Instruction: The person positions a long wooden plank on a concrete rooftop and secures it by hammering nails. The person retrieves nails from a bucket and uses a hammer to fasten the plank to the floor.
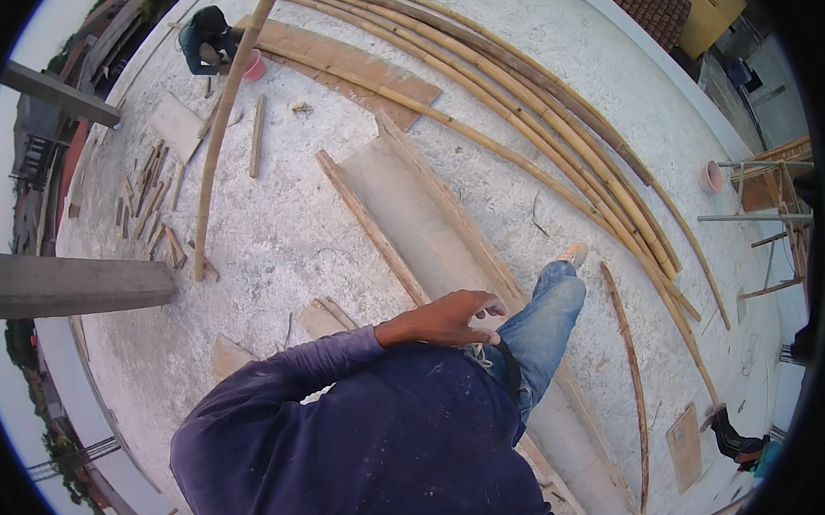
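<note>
My left hand (pixel 447 320) is in front of my waist, with the fingers loosely curled and the thumb apart from them. Nothing shows between thumb and fingers. Close beside it are a dark strap (pixel 511 370) at my hip and a pale cord (pixel 478 354). My leg in faded jeans (pixel 546 328) stretches forward past the hand, ending in a light shoe (pixel 575 254). Below and beyond the hand runs a long trough-like wooden form (pixel 414 223) with raised plank sides. My right hand is out of the picture.
Long bamboo poles (pixel 530 95) lie across the far right floor; another pole (pixel 219 139) rises at left. Concrete columns (pixel 71 283) stand left, near scrap wood (pixel 148 191). A person (pixel 206 42) crouches by a pink bucket (pixel 254 65). Another person (pixel 740 445) is at lower right.
</note>
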`<state>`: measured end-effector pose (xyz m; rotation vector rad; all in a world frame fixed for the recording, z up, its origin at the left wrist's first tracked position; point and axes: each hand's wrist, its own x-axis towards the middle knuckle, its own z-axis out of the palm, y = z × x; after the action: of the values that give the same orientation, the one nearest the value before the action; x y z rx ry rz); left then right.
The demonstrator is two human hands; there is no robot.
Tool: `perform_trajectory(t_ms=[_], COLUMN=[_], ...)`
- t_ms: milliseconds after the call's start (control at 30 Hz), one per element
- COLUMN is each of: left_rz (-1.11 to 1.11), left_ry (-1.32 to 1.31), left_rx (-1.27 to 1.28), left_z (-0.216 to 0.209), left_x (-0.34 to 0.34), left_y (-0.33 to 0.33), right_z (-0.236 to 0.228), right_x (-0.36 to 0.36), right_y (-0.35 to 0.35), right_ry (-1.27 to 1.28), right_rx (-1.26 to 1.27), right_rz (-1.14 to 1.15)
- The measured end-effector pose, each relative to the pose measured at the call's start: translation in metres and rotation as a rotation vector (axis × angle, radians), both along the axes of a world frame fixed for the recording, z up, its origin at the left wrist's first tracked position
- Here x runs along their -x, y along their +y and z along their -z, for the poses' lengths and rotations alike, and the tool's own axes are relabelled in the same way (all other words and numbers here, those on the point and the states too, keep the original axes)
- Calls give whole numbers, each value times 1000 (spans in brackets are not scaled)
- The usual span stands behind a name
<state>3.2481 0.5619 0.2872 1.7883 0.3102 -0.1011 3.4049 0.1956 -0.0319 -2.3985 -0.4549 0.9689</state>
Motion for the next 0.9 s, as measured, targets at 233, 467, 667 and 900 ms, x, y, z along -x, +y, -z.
perform_trajectory(t_ms=[233, 467, 667, 900], left_rz=[-49, -172, -108, 242], left_ry=[77, 198, 188, -7], left_rx=[94, -165, -170, -190], left_z=[32, 27, 8, 38], left_x=[-107, -311, -416, -533], left_y=[-6, 30, 54, 43], right_z=[59, 66, 2, 15], right_x=[-86, -280, -427, -494], right_y=[63, 76, 98, 79], right_ry=[130, 285, -47, -11], right_rx=[0, 121, -242, -281], right_rz=[-254, -164, 479, 359])
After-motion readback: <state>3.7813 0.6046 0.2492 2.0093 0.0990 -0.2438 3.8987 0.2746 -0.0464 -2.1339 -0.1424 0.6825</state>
